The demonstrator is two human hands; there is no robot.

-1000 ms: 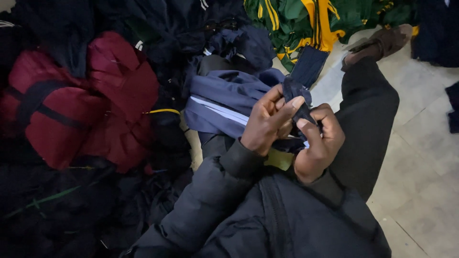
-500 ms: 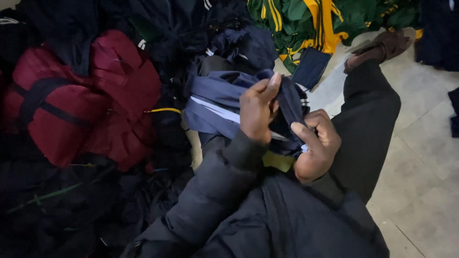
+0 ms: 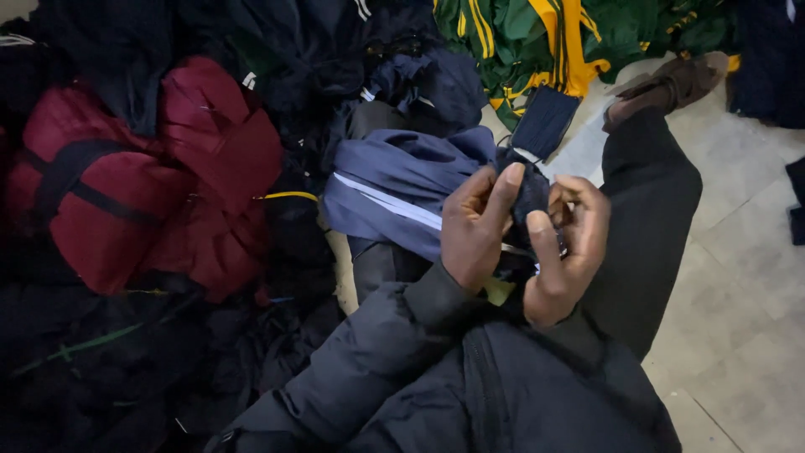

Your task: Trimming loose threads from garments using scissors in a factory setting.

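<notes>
Both of my hands work on a small piece of dark navy cloth (image 3: 532, 195) held above my lap. My left hand (image 3: 475, 226) pinches its upper edge between thumb and fingers. My right hand (image 3: 566, 252) grips the same cloth from the right, thumb pressed on it. Under my hands lies a blue-grey garment with a white stripe (image 3: 394, 184), draped over my left leg. My right leg in dark trousers (image 3: 650, 201) stretches toward a brown shoe (image 3: 671, 84). A flat navy fabric piece (image 3: 545, 122) lies beyond my hands.
A maroon bag or jacket heap (image 3: 142, 184) fills the left. Dark clothes (image 3: 277, 50) are piled at the top and lower left. Green and yellow garments (image 3: 553, 33) lie at the top right. Pale floor tiles (image 3: 746, 285) show on the right.
My left hand rose with the navy cloth, then came back down toward my right hand. Both hands now hold the cloth closer together.
</notes>
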